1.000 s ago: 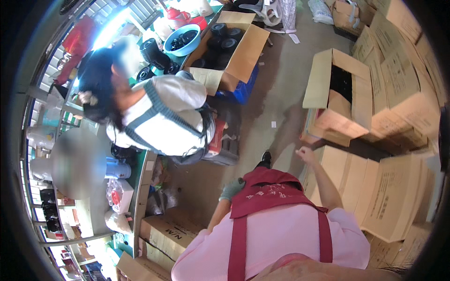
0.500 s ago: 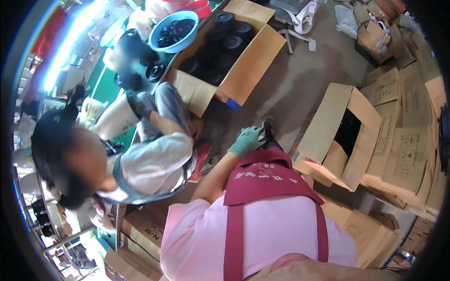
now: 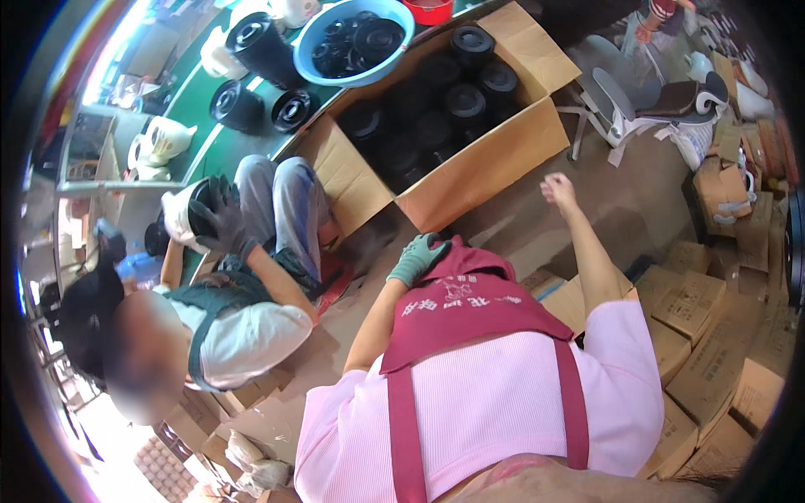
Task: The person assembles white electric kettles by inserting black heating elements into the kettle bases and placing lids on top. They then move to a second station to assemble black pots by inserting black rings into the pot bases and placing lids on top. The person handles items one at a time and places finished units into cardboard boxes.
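Gloved left hand at the soft apron, fingers bent, grip unclear; right hand half-open, empty. Loaded box ahead, beside the surface: probably heavy, stiff; best held underneath.

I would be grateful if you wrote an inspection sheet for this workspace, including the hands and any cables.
Surface: green table bearing a blue basin of black parts.
Things near the hands: open carton of round black containers.
Clutter: cartons piled at lower right.
Hands: left hand, green-gloved, at the maroon apron; right hand, bare, raised in the air, nothing seen in it.
Cables: nothing seen.
Surroundings: co-worker on the left, holding a white vessel; office chair beyond the carton.
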The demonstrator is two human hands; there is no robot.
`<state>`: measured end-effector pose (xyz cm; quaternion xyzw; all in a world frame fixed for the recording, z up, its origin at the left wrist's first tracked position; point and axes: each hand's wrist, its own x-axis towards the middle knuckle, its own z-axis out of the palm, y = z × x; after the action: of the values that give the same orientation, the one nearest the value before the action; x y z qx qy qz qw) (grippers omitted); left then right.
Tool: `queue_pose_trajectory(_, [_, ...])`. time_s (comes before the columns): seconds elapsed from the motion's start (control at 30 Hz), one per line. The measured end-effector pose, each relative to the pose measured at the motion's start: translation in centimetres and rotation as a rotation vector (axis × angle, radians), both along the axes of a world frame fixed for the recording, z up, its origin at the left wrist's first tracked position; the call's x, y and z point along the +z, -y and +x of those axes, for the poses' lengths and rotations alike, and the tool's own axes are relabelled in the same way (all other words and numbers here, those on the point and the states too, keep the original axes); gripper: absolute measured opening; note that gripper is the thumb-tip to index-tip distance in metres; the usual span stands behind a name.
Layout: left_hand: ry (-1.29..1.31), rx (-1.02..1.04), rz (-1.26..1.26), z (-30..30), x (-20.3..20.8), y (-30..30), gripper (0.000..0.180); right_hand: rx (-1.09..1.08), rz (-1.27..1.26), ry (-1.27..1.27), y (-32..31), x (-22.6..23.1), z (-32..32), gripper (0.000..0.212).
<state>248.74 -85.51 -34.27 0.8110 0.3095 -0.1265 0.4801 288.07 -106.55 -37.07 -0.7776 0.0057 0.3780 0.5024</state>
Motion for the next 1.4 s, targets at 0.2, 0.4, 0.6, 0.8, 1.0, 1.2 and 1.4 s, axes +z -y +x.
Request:
queue_pose_trajectory(0.2, [-0.003,-0.046,-0.186,6.6,0.2,-4.3,0.050,-0.009,0.291,-0.366,-11.0,1.1,1.5,0.035])
queue_pose_trajectory(0.4, [-0.214,0.014,0.164,9.9,-0.9,-10.0,0.065,-0.189,0.440,-0.609,-18.3,-3.9,7.2,0.044])
queue_pose_trajectory(0.6, [-0.248,0.423,0.004,8.5,-3.1,-11.8,0.065,-0.160,0.207,-0.616,-27.5,-10.1,12.7,0.086])
queue_pose_trajectory(0.8, [-0.352,0.553,-0.038,10.7,-4.3,-6.1,0.050,-0.209,-0.026,-0.721,-30.6,-14.9,15.9,0.110])
queue_pose_trajectory(1.0, [-0.297,0.664,-0.095,13.5,-3.0,-5.2,0.044,-0.046,-0.167,-0.731,-30.7,-15.5,16.9,0.116])
queue_pose_trajectory(1.2, [-0.411,0.656,-0.100,14.8,-0.3,-7.2,0.045,0.144,-0.027,-0.759,-32.9,-20.0,17.4,0.080])
queue_pose_trajectory(1.4, [-0.471,0.562,-0.069,10.9,-1.1,-12.6,0.047,0.053,0.226,-1.112,-35.2,-25.6,17.4,0.073])
